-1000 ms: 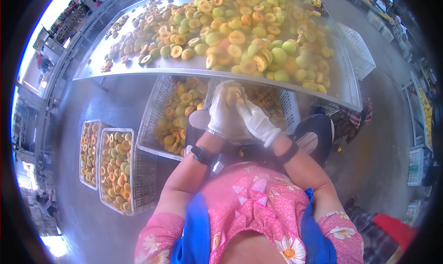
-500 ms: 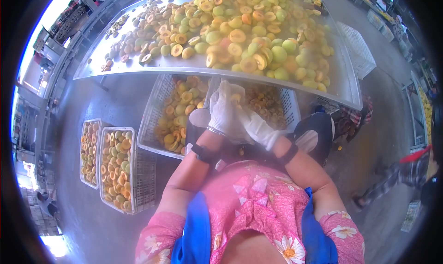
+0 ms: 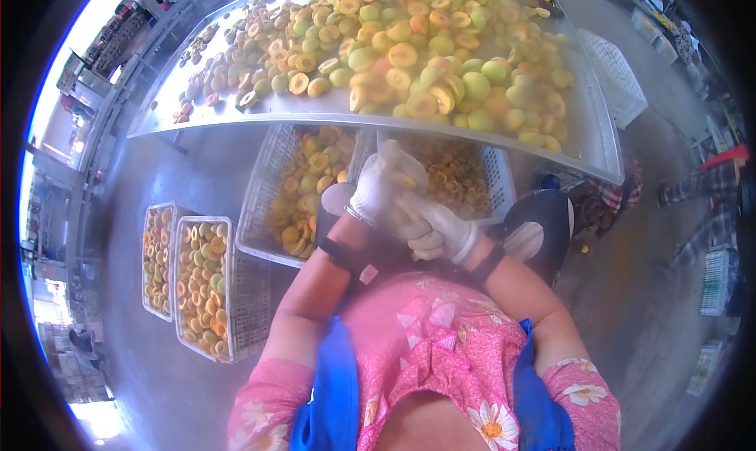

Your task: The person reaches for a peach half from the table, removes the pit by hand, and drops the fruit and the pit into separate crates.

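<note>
My left hand [image 3: 383,185], in a white glove, is closed around something I cannot make out, just below the near edge of the metal table [image 3: 331,120]. Against it lies my right hand [image 3: 438,229], also gloved, its fingers curled inward and what they hold hidden. Both hands are over two white crates between my knees. The left crate [image 3: 246,219] contains halved yellow and green fruit [image 3: 317,164]. Small brown-orange pieces [image 3: 457,171] fill the right crate [image 3: 498,185]. Many halved fruits [image 3: 402,55] are heaped on the metal table.
Two more crates of halved fruit [image 3: 206,289] stand on the floor at the left. Another white crate [image 3: 616,81] is beyond the table's right side. At the far right a person in plaid clothing [image 3: 713,207] is partly visible.
My right hand has turned, and its fingers now curl lower, towards my body. My left hand has shifted slightly. The person at the right has moved farther up in the view.
</note>
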### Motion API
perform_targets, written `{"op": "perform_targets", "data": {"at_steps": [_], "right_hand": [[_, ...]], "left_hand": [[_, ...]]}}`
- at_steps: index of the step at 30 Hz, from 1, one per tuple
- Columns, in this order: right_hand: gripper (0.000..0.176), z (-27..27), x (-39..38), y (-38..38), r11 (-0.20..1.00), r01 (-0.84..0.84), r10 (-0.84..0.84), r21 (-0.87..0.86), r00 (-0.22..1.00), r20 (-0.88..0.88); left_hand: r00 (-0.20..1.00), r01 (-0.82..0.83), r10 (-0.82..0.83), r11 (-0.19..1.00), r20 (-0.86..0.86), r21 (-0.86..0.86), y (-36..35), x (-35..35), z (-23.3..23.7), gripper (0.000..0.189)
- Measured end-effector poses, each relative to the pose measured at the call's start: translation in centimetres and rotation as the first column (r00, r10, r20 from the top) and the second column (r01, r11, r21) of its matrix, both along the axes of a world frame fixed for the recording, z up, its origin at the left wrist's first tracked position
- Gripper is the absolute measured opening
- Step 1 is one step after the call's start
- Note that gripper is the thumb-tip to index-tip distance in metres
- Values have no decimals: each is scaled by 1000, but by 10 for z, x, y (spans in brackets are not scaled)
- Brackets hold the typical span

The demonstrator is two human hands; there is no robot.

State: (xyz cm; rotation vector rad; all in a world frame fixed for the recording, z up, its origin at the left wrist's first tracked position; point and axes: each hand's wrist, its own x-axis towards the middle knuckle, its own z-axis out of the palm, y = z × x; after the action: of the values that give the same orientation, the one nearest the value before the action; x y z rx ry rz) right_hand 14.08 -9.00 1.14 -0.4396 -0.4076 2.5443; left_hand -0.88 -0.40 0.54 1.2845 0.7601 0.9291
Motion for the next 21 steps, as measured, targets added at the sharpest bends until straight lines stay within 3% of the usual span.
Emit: {"op": "perform_targets", "data": {"at_steps": [1,2,3,4,6,7,8,10,11,12,13,16,17,19,21], "right_hand": [[45,-4,-1,1,999,-3,-3,-49,991,-135],[45,-10,0,4,999,-6,-1,-49,990,-138],[43,-16,1,7,998,-29,17,-56,978,-209],[41,-21,1,11,997,-56,37,-59,959,-280],[42,-26,0,8,996,-54,27,-76,948,-318],[43,-28,1,6,998,-19,-5,-68,943,-331],[45,-27,4,7,997,-34,3,-70,915,-403],[47,-21,11,9,996,-59,21,-65,879,-476],[47,-19,14,11,991,44,-92,-125,909,-407],[47,-19,18,12,971,159,-211,-178,920,-329],[46,-26,16,16,950,205,-272,-235,914,-302],[44,-25,5,22,932,238,-266,-272,961,-71],[41,-26,3,20,936,248,-272,-249,960,-66],[37,-15,0,18,933,317,-299,-169,946,125],[40,-15,0,15,932,337,-319,-132,937,143]], "left_hand": [[984,-49,88,969,156,-243,-1,1,-3,49],[936,-55,211,878,281,-475,-1,3,-7,49],[935,-134,287,829,208,-543,-2,6,-1,51],[934,-143,293,830,203,-540,-4,8,7,51],[873,-149,340,869,351,-471,-3,10,21,56],[792,-42,364,833,490,-552,8,-4,16,54],[720,40,295,887,629,-461,18,-19,10,50],[750,-374,513,849,417,-373,37,-48,9,45],[802,-526,563,824,199,-211,54,-76,-3,38],[788,-616,616,788,-20,-14,71,-96,-13,33],[758,-646,638,763,-133,-21,61,-86,26,28],[820,-532,542,840,-186,104,76,-84,33,42],[834,-480,499,867,-236,138,92,-80,26,45],[853,-354,400,916,-335,190,127,-68,11,53],[845,-246,315,947,-433,209,163,-60,-3,60]]}}
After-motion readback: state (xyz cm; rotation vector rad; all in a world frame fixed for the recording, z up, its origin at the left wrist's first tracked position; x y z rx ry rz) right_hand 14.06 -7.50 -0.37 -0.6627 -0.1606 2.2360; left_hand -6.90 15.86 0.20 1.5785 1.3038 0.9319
